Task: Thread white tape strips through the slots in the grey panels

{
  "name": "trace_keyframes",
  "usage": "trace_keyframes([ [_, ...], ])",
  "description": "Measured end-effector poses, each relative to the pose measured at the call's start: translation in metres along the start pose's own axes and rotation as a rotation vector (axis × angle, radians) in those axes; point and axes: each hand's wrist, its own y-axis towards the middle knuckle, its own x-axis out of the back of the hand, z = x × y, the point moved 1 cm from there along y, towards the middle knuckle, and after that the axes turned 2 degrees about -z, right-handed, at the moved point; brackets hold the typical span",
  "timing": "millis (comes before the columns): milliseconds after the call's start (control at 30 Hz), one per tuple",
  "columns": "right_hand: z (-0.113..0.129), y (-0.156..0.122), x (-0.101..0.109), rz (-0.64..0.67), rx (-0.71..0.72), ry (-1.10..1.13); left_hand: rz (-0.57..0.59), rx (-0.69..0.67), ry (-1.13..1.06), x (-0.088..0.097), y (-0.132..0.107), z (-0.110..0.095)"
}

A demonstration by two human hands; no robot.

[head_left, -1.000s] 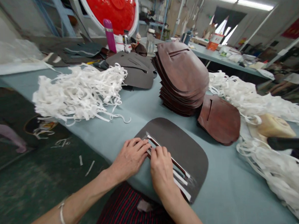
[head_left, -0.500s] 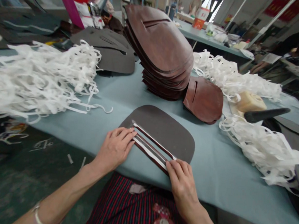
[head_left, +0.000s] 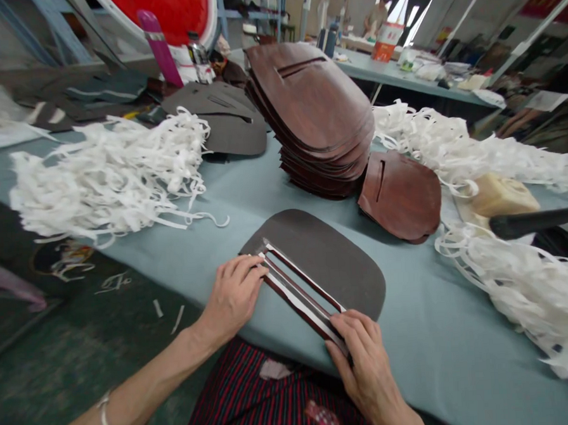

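Note:
A dark grey-brown leather panel (head_left: 315,255) lies face down on the table, its far edge rounded. Along its near side runs a long slot bordered by brown leather edges and white tape strips (head_left: 295,300). My left hand (head_left: 235,294) is closed on the panel at the slot's left end, fingertips pressing on the taped edge. At the right end my right hand (head_left: 365,354) pinches the panel's near edge, fingers on top and thumb at the near side. What lies under the fingers is hidden.
Beyond the panel stands a tall stack of brown leather pieces (head_left: 316,103), with a smaller brown piece (head_left: 402,197) beside it. White strip heaps lie left (head_left: 115,177) and right (head_left: 521,289). A black-handled tool (head_left: 536,220) and a yellowish block (head_left: 504,194) are at right.
The camera view has shifted, so the scene sits lower and further right. My right thumb now shows at the panel's near edge. Both hands stay at the slot's ends.

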Motion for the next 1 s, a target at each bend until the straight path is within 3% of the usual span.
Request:
trace_keyframes([
  [200, 0.003, 0.002, -0.005, -0.005, 0.069, -0.141, 0.198, -0.330, -0.053, 0.007, -0.026, -0.029],
  [433, 0.006, 0.001, -0.005, 0.038, 0.060, -0.209, 0.258, -0.308, -0.005, 0.005, -0.022, -0.036],
  [667, 0.011, 0.001, -0.006, -0.013, 0.087, -0.259, 0.367, -0.356, -0.013, 0.010, -0.020, -0.041],
  [1000, 0.013, -0.007, -0.005, -0.098, 0.146, -0.285, 0.293, -0.366, 0.085, 0.003, -0.017, -0.034],
])
